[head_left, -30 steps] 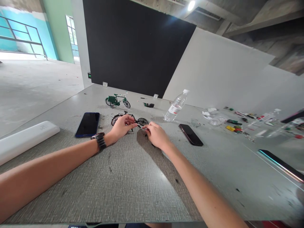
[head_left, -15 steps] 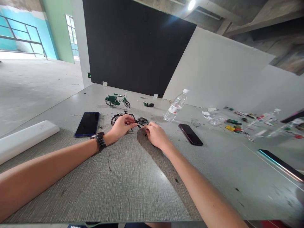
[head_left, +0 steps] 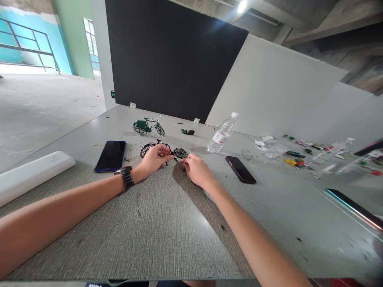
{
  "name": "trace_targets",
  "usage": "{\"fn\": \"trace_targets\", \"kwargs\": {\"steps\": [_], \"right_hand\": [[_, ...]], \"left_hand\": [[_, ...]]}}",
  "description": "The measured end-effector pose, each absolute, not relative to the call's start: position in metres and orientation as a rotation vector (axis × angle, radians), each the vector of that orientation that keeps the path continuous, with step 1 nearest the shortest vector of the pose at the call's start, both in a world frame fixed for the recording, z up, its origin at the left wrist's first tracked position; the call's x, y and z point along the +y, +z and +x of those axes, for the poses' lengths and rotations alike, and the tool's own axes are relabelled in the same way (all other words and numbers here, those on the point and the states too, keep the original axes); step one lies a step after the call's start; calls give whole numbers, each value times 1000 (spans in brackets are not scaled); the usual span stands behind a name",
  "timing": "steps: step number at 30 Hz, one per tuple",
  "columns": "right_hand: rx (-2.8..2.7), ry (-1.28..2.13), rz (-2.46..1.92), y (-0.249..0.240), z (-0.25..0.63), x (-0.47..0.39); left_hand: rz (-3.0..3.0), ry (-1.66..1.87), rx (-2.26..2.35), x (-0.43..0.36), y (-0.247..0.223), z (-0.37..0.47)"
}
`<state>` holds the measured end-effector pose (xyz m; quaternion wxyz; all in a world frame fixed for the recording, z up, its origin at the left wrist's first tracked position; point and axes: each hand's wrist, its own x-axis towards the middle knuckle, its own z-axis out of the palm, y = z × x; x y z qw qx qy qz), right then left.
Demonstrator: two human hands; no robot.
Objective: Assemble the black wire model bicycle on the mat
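A small black model bicycle stands on the grey table. My left hand, with a black watch on its wrist, grips the bicycle's frame around the middle. My right hand pinches a tiny part close to the bicycle's front wheel; what the fingertips hold is too small to make out. A green model bicycle stands farther back, apart from both hands.
A dark blue phone lies left of my left hand, a black phone right of my right hand. A plastic water bottle, a white bar, scattered small parts and a tablet edge are around.
Both hands stay at the black bicycle. The right hand's fingertips have shifted very slightly near the front wheel; nothing else moved.
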<state>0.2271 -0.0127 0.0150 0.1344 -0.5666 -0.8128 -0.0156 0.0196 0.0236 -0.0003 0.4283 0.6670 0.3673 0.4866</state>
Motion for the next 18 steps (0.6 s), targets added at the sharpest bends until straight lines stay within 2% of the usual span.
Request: {"fn": "trace_targets", "kwargs": {"steps": [12,18], "right_hand": [[-2366,-28,-1596,16,226,-13],[-2112,-87,-1382,30,228,-15]], "left_hand": [[1652,1198,935,24,-2,20],[1685,1200,934,25,-4,20]]}}
